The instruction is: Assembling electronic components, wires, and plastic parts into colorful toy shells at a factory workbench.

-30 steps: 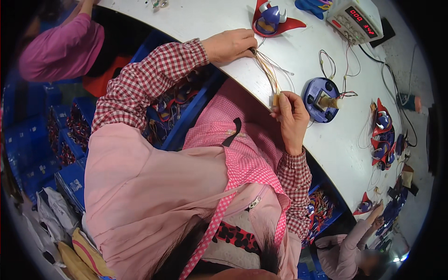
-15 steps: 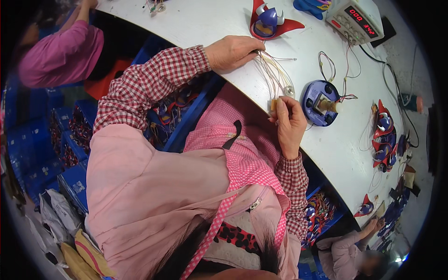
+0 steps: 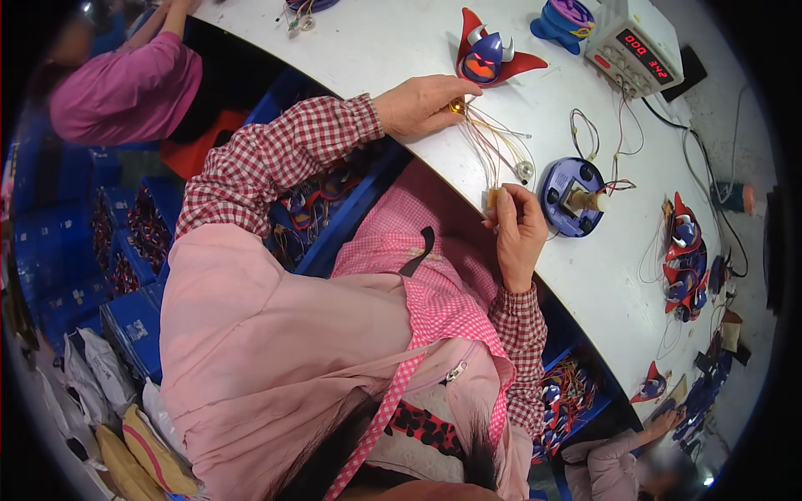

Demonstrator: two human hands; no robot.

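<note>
My left hand (image 3: 424,107) is closed at the table edge, with a small amber glowing piece (image 3: 457,105) at its fingertips, partly hidden by the fingers. A bundle of thin wires (image 3: 484,138) runs from there towards my right hand (image 3: 521,230). Between thumb and fingers, that hand pinches a small yellowish circuit board (image 3: 493,199). Beside the wires lies a small round silver disc (image 3: 524,171). Just beyond my left fingertips stands a purple horned toy head (image 3: 484,58) with a red winged collar and a red-orange face.
Right of my right hand lies a round purple toy base (image 3: 571,200) with wires attached. A white power supply (image 3: 637,46) stands at the back, near a blue tape-like roll (image 3: 565,23). More toy heads (image 3: 685,259) lie at right. Blue bins (image 3: 134,330) and co-workers flank the table.
The toy head's face, darker and yellowish before, now shows red-orange. An amber glow has appeared at my left fingertips. Both hands keep nearly the same places; the whole view has shifted slightly.
</note>
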